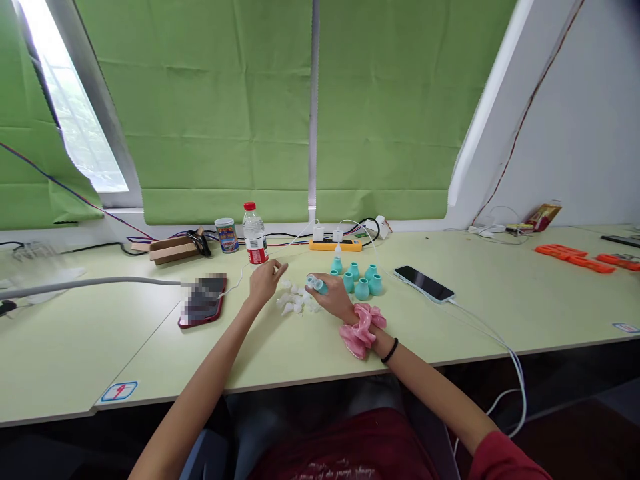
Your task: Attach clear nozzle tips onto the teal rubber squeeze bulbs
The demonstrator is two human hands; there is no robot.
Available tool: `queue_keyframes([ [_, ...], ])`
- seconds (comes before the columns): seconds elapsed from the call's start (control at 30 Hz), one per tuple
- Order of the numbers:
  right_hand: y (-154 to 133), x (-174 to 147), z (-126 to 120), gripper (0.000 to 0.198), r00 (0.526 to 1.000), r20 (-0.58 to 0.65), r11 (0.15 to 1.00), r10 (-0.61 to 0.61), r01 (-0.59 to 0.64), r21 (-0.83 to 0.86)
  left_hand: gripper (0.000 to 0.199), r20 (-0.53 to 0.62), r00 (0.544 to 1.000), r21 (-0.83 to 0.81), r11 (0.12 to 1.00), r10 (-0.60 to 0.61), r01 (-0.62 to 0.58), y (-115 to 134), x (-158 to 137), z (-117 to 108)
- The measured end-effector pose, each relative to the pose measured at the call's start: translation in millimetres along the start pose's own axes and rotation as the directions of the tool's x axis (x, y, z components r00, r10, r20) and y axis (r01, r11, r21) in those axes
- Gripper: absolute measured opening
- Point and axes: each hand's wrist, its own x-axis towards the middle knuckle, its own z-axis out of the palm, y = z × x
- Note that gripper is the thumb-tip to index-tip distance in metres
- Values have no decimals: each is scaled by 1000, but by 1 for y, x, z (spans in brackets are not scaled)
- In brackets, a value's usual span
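Observation:
My right hand (333, 297) wraps around a small teal bottle (320, 287) with a pale, see-through top facing left. Just left of it, my left hand (265, 281) hovers above the table with loosely bent fingers slightly apart; nothing shows in it. Between and below the two hands lies a loose pile of small translucent white pieces (296, 303). Beyond my right hand stand several teal vase-shaped bottles (362, 289) with open mouths. At the back of that group, one teal bottle (337, 265) has a white pointed tip on top.
A red-capped water bottle (255, 237) and a can (227, 236) stand behind my left hand. Phones lie left (203, 303) and right (425, 283), with cables attached. A yellow power strip (335, 245) and a cardboard box (174, 251) sit at the back. Orange parts (575, 259) lie far right.

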Motion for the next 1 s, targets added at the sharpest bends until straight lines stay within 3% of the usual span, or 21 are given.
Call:
queue_keyframes([
  [0.1, -2, 0, -1, 15, 999, -13, 999, 35, -35, 13, 17, 224, 974, 114, 992, 25, -51, -9, -1, 13],
  [0.17, -2, 1, -1, 14, 997, -19, 997, 73, -73, 18, 14, 270, 962, 105, 992, 45, -75, -11, -1, 20],
  [0.3, -1, 2, -2, 17, 990, 10, 988, 140, -140, 72, 23, 199, 976, 52, 994, 84, -96, -5, -4, 19],
  [0.37, -1, 3, -2, 19, 988, 27, 982, 150, -152, 111, 24, 137, 982, -102, 988, 130, -117, 3, -7, 13],
  [0.47, -1, 4, -4, 20, 988, 32, 980, 148, -151, 131, 24, 101, 965, -473, 865, 242, -168, 20, -15, 2],
  [0.53, 0, 4, -4, 19, 987, 48, 981, 151, -156, 115, 27, 86, 942, -597, 773, 326, -213, 31, -20, -3],
  [0.73, 4, 1, 2, 13, 981, 73, 979, 179, -185, 84, 21, -39, 915, -603, 720, 402, -342, 42, -30, 2],
  [0.87, 6, 1, 5, 17, 979, 72, 975, 192, -198, 102, 22, -65, 927, -640, 697, 370, -323, 44, -32, 7],
  [1.0, 5, 1, 4, 21, 977, 49, 972, 207, -211, 101, 25, 9, 929, -707, 659, 370, -256, 45, -31, 5],
])
